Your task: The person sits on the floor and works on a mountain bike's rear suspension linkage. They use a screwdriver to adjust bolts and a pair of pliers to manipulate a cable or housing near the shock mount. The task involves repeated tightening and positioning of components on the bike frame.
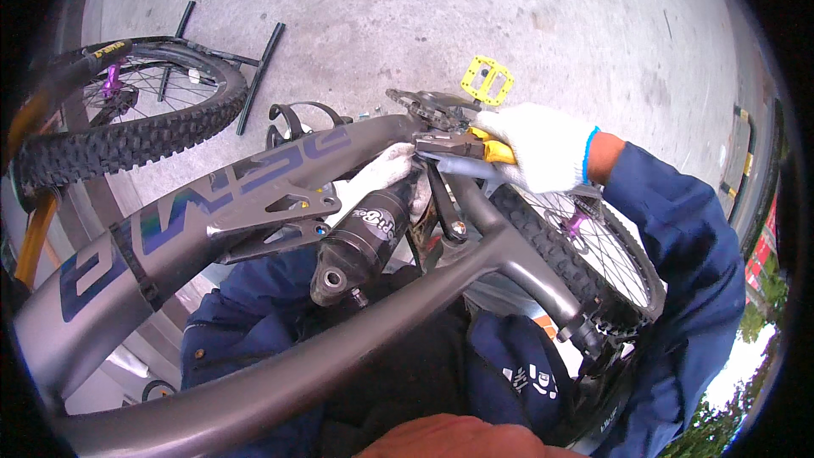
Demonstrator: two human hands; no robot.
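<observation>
My right hand (540, 146), in a white knit glove with a blue cuff edge, is closed around a plier-like tool with yellow grips (499, 149). The tool's dark metal jaws (445, 144) reach left toward the lower end of the grey bicycle frame (254, 184), close to the chainring (426, 107). My left hand (375, 173), also gloved, reaches up behind the black rear shock (365, 229). Its fingertips are beside the jaws; the shock and frame hide much of that hand, so its grip is unclear. The shock's near eyelet (334, 278) sits between the frame tubes, with no visible link through it.
A yellow platform pedal (487, 81) sticks out past the chainring, and a black crank arm (445, 203) points toward me. The rear wheel (585, 248) is at right. At left are the front wheel (191, 102), a black stand (261, 79) and a bottle cage (305, 117). Concrete floor (356, 13) lies beyond.
</observation>
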